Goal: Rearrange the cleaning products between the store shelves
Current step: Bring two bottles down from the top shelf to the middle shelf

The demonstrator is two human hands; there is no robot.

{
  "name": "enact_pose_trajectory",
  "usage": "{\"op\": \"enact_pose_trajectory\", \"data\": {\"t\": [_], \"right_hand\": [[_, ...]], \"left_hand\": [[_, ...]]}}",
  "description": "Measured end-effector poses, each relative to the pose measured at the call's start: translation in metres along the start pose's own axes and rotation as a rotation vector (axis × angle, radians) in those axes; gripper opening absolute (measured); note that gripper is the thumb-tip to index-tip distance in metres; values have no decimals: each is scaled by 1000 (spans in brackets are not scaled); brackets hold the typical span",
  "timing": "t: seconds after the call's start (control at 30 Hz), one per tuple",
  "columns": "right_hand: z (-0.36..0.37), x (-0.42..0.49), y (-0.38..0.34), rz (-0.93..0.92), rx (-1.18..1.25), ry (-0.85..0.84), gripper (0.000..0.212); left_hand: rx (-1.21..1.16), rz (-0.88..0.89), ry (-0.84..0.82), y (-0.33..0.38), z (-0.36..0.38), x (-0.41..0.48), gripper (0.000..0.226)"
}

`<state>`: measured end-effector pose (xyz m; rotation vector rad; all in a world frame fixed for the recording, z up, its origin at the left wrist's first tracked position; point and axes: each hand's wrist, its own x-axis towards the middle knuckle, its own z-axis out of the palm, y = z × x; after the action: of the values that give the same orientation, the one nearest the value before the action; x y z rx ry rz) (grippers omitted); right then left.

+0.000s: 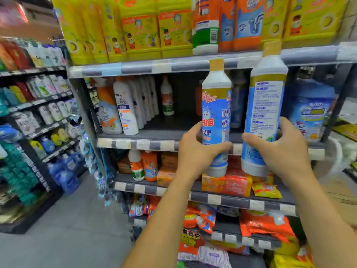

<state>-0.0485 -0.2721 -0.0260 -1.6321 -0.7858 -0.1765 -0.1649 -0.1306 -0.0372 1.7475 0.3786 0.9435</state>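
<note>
Both hands are up in front of the rack, each gripping one bottle. Left hand wraps the lower body of the left bottle, thumb across the front, fingers round its 9 o'clock side. Its front label with the cat logo faces the camera. Right hand wraps the lower body of the right bottle, thumb on the near face, fingers round its 3 o'clock side. Its back label with small print faces the camera. Both bottles are white with a blue label and gold cap, roughly upright, the right one leaning slightly toward 1 o'clock. They are side by side with a small gap, not touching, just right of frame centre. Both are held in the air in front of the middle shelf, bases hanging below its front edge, resting on nothing. On that shelf, a row of white spray bottles stands at 9 o'clock of the left bottle and a big blue jug at 3 o'clock of the right one. Yellow jugs fill the top shelf at 12 o'clock. Orange soap packs lie at 6 o'clock, just under the bottle bases. A second rack is at 9 o'clock of the frame, blurred.
</note>
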Motion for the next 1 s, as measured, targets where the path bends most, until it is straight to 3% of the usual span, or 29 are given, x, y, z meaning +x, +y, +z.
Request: {"op": "enact_pose_trajectory", "data": {"t": [0.27, 0.63, 1.0], "right_hand": [[74, 15, 29, 68, -70, 50, 65], [96, 39, 51, 89, -38, 71, 59], [60, 70, 82, 67, 45, -97, 54]], "left_hand": [[-11, -37, -64, -51, -50, 45, 50], [-37, -60, -86, -83, -46, 78, 52], [-59, -65, 52, -76, 10, 78, 45]]}}
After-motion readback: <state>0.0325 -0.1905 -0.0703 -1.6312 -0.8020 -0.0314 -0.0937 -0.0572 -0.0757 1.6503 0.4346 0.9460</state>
